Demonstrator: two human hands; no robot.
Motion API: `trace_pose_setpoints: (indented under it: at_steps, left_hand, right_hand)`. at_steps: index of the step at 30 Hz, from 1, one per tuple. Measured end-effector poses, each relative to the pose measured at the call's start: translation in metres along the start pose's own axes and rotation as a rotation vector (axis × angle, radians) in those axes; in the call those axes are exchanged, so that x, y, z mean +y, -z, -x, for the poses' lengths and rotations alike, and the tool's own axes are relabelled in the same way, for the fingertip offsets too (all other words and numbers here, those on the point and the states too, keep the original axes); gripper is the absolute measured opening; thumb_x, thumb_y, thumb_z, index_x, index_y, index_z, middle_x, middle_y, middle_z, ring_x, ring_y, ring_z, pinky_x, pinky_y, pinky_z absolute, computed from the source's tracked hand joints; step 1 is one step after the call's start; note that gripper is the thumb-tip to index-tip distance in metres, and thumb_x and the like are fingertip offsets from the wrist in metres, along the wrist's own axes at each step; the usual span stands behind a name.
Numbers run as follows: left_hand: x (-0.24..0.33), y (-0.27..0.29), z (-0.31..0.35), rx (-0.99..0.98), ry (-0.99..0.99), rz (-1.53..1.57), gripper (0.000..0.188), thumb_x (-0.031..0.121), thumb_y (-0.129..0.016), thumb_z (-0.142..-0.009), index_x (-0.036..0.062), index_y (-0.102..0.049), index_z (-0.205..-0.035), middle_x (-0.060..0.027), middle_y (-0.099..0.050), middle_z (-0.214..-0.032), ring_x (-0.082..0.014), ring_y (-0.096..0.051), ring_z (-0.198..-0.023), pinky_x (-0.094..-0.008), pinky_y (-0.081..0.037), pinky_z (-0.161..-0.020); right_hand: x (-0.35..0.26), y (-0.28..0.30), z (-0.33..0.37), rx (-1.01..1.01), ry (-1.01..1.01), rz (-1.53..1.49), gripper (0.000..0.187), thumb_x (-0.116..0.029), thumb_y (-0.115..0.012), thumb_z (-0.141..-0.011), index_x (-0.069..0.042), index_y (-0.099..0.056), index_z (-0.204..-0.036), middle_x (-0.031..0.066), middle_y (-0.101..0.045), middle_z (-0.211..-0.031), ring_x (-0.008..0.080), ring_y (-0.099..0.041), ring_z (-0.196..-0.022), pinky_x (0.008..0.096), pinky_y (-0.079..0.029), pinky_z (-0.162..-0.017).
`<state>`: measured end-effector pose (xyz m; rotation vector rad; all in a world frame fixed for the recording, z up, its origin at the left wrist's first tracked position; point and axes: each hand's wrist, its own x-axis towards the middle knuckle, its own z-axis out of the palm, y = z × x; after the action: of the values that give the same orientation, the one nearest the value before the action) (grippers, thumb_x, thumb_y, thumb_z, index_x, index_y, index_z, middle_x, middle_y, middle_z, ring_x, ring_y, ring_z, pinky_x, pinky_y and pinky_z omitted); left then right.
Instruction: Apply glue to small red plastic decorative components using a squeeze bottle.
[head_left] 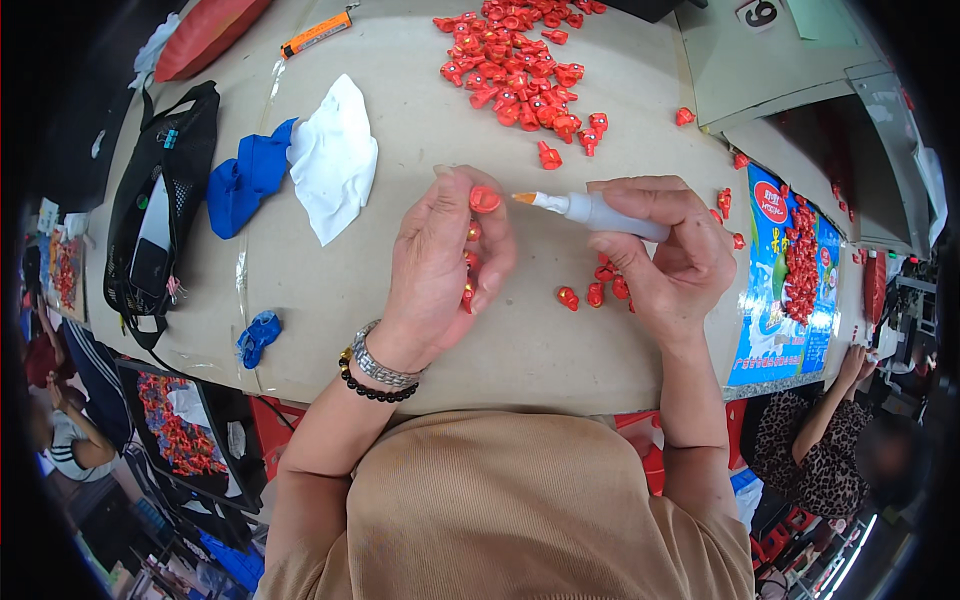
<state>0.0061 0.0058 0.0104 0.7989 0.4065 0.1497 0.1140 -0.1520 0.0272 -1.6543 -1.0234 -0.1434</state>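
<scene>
My left hand (425,260) is closed around several small red plastic pieces with gold-coloured parts. One red piece (485,199) is pinched at its fingertips, with a hollow side showing. My right hand (685,245) grips a small white squeeze bottle (612,214), held nearly level. Its narrow orange-brown tip (524,198) points left and ends just short of the pinched piece. Beneath the right hand a few loose red pieces (568,297) lie on the table (500,350), partly hidden by the fingers. Farther off is a big heap of similar pieces (515,80).
To the left lie a white cloth (335,160), a blue cloth (248,180), a crumpled blue scrap (259,338) and a black mesh bag (195,130). An orange tool (315,34) rests behind. At right, more red pieces (800,270) cover a blue printed sheet (762,330), near a co-worker (830,440).
</scene>
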Motion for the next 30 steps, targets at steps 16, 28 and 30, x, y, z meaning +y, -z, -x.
trace_pose_setpoints:
  at_steps: [16, 28, 30]
  left_hand:
    - [-0.0039, 0.0076, -0.0016, -0.035, -0.049, 0.085, 0.039, 0.045, -0.036, -0.100, 0.0091, -0.051, -0.095, -0.0013, -0.050, -0.074, -0.0069, -0.040, -0.044, -0.0196, -0.028, -0.035]
    - [-0.0032, 0.0051, -0.0024, -0.006, -0.099, 0.209, 0.031, 0.036, -0.042, -0.100, 0.0064, -0.052, -0.100, -0.0006, -0.053, -0.083, -0.0066, -0.041, -0.048, -0.0185, -0.031, -0.035]
    - [-0.0024, 0.0056, -0.0022, -0.018, -0.084, 0.192, 0.032, 0.039, -0.043, -0.099, 0.0078, -0.053, -0.101, 0.0006, -0.051, -0.084, -0.0061, -0.042, -0.049, -0.0193, -0.031, -0.038]
  right_hand:
    - [-0.0031, -0.0017, 0.0007, -0.028, -0.038, 0.001, 0.026, 0.010, -0.071, -0.063, 0.003, -0.065, -0.087, 0.0138, -0.069, -0.089, 0.0182, -0.066, -0.076, 0.0248, -0.052, -0.061]
    - [-0.0032, -0.0093, 0.0058, 0.031, -0.120, -0.023, 0.027, 0.009, -0.072, -0.064, 0.001, -0.066, -0.089, 0.0103, -0.068, -0.090, 0.0131, -0.064, -0.074, 0.0223, -0.049, -0.055]
    - [-0.0022, -0.0093, 0.0063, 0.028, -0.129, -0.017, 0.027, 0.009, -0.072, -0.065, 0.001, -0.066, -0.089, 0.0098, -0.068, -0.089, 0.0123, -0.063, -0.073, 0.0219, -0.048, -0.055]
